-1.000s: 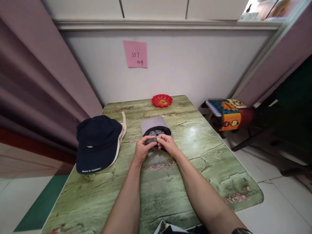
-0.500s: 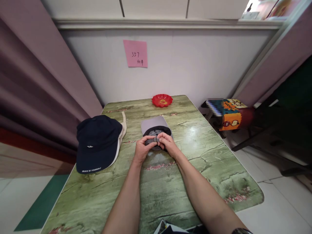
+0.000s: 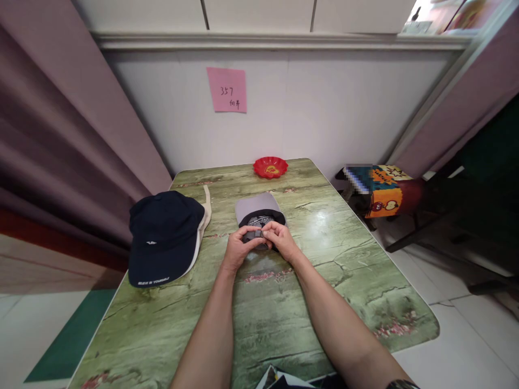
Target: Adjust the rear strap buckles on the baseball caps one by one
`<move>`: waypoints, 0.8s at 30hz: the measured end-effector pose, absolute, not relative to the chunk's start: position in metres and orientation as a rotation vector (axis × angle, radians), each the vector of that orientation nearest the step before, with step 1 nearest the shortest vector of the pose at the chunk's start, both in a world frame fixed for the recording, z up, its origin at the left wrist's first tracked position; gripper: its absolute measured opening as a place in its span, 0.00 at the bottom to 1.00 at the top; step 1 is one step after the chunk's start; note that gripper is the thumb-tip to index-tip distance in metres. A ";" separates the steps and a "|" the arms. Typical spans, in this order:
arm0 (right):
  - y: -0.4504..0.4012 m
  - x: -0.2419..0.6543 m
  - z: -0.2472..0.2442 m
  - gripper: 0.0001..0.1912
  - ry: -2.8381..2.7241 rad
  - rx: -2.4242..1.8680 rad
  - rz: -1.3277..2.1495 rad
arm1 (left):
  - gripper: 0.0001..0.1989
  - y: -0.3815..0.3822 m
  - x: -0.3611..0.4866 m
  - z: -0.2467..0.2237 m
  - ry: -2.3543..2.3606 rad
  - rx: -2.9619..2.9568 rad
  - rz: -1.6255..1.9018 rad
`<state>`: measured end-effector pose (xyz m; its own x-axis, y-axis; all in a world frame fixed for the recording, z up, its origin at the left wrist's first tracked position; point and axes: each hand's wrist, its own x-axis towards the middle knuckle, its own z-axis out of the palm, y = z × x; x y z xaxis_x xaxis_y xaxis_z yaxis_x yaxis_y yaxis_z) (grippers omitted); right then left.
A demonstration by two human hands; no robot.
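Note:
A grey-purple baseball cap (image 3: 256, 205) lies on the table with its brim toward the wall and its dark inside showing. My left hand (image 3: 240, 248) pinches the left part of the cap's back strap (image 3: 252, 235), near the small buckle. On the strap's other side, my right hand (image 3: 281, 240) grips it with thumb and fingertips close together. The two hands nearly meet at the buckle, and the fingers partly cover it. To the left rests a navy baseball cap (image 3: 166, 232) with a loose white strap (image 3: 207, 197).
A red scalloped dish (image 3: 270, 167) stands at the far edge of the green wood-patterned table (image 3: 271, 319). A pink note (image 3: 227, 90) is stuck on the wall. Right of the table is a stool with a colourful cover (image 3: 385, 189). Curtains (image 3: 81, 124) hang at the left.
The fingers have shifted very slightly on the grey-purple cap's strap at the buckle. Both hands keep their hold, and the view has moved a little.

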<state>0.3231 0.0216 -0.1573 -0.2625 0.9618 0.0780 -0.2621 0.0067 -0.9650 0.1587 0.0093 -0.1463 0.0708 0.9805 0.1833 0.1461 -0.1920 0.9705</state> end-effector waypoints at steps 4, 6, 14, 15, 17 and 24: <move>0.021 0.320 -0.158 0.11 -1.228 -0.854 1.439 | 0.17 0.009 0.160 -0.147 1.107 1.456 1.348; 0.021 0.319 -0.160 0.12 -1.225 -0.853 1.438 | 0.10 0.009 0.160 -0.147 1.123 1.478 1.382; 0.018 0.321 -0.157 0.17 -1.280 -0.904 1.195 | 0.09 0.011 0.155 -0.145 1.203 1.422 1.415; 0.017 0.322 -0.156 0.18 -1.314 -0.930 1.084 | 0.09 0.012 0.152 -0.145 1.213 1.346 1.469; 0.016 0.325 -0.154 0.20 -1.443 -1.007 0.860 | 0.10 0.014 0.143 -0.144 1.218 1.203 1.579; 0.020 0.326 -0.160 0.15 -1.877 -1.261 0.375 | 0.09 0.019 0.129 -0.147 1.138 1.083 1.690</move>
<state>0.3263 0.0196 -0.1600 -0.1578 0.8710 0.4652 0.6251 0.4528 -0.6358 0.1285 0.0188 -0.1470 -0.3035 0.9296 0.2092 -0.1553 -0.2649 0.9517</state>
